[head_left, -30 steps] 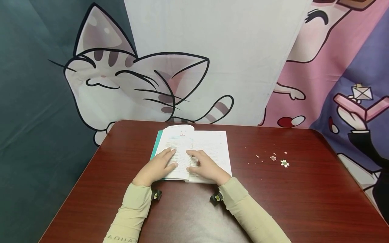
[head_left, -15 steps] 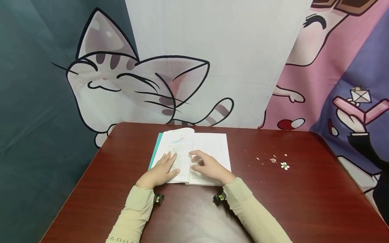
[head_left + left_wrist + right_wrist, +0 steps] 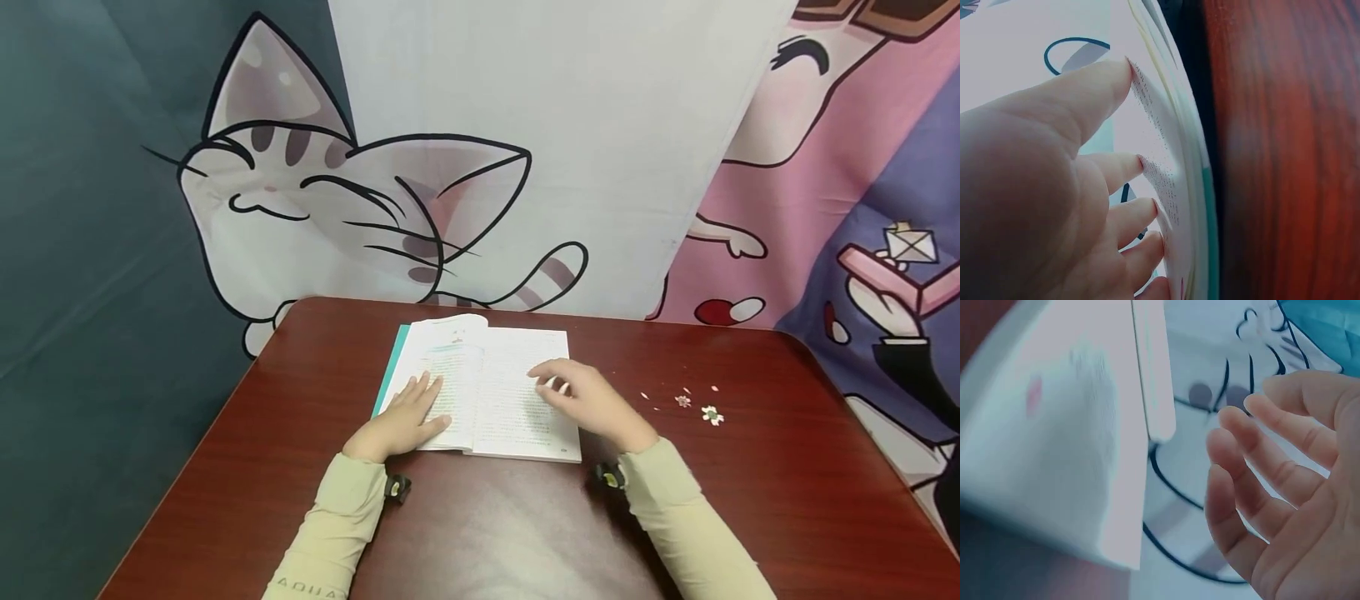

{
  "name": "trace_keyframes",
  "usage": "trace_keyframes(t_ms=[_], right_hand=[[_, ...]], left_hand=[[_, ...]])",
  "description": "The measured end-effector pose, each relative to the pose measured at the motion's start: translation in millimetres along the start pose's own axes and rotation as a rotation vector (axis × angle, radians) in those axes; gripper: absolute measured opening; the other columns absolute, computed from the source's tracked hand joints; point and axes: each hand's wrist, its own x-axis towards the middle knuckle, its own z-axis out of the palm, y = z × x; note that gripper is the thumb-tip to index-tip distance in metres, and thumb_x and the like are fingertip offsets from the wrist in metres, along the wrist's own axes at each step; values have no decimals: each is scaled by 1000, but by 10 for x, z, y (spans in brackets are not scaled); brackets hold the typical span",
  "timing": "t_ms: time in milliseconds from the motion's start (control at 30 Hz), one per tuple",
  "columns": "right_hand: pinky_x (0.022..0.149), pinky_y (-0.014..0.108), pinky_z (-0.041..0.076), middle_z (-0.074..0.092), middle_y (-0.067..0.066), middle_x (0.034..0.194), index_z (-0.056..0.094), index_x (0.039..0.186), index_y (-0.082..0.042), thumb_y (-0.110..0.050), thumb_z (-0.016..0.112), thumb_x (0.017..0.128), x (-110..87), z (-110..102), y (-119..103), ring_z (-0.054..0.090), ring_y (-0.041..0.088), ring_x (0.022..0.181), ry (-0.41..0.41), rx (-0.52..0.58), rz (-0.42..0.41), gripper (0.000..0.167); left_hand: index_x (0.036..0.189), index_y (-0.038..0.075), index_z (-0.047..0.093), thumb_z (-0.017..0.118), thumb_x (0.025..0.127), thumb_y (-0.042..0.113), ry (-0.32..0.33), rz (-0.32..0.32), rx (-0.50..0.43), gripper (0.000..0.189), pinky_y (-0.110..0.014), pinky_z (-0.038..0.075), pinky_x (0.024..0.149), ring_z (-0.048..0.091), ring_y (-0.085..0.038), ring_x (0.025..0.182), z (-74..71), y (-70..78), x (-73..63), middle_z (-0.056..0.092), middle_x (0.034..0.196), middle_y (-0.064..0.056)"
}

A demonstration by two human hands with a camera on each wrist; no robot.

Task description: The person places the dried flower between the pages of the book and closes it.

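A printed cat [image 3: 258,237] smiled at upper left; right of centre, a small white flower [image 3: 712,415] lay on the table [image 3: 802,500].

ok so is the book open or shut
Open: the book lies spread on the table, print showing on both sides, the left hand resting on its left page.

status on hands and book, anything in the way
Left hand on left page; right hand empty, above right page. Book open on table. Flower-like bits off right, nothing seen blocking.
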Motion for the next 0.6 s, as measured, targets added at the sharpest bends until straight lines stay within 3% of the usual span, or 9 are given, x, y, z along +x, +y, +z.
trace_keyframes(t_ms=[133,333,600], right_hand=[[70,29,52,70,6,103,73,112,-7,-6,70,94,-134,-197,97,59,11,80,68,-82,25,19],[74,36,53,68,3,99,72,111,-8,-8,73,92,-333,-466,259,60,14,82,67,-223,103,19],[88,56,51,69,17,106,70,110,0,-6,72,90,-593,-832,519,65,35,97,41,-383,208,21]], left_hand=[[159,-2,24,52,105,36,-8,0,-7,72,-66,13,118,7,-50,151,-8,4,-10,13,164,-30],[158,-4,25,52,105,35,-9,7,-10,71,-65,12,118,8,-52,151,-21,11,-24,13,164,-31],[158,-4,25,52,105,35,-6,-4,-10,71,-65,12,119,8,-51,151,-28,19,-20,14,164,-31]])
